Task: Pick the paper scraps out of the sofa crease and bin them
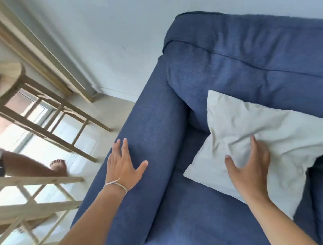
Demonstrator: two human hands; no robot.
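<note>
No paper scraps can be seen; the sofa crease (pixel 191 123) lies beyond both hands, partly covered by a pale cushion (pixel 262 137). The right hand (pixel 248 169) is spread on that cushion, the left hand (pixel 123 164) splayed on the armrest (pixel 153 111), nothing grasped.

A pale cushion (pixel 262 137) lies rumpled; wooden stools (pixel 47 122) stand on the light floor (pixel 110 109) by a wall (pixel 105 38).

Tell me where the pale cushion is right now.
In the head view the pale cushion lies right of centre on the blue sofa seat, leaning against the backrest near the armrest, with the right hand spread on its lower edge.
</note>
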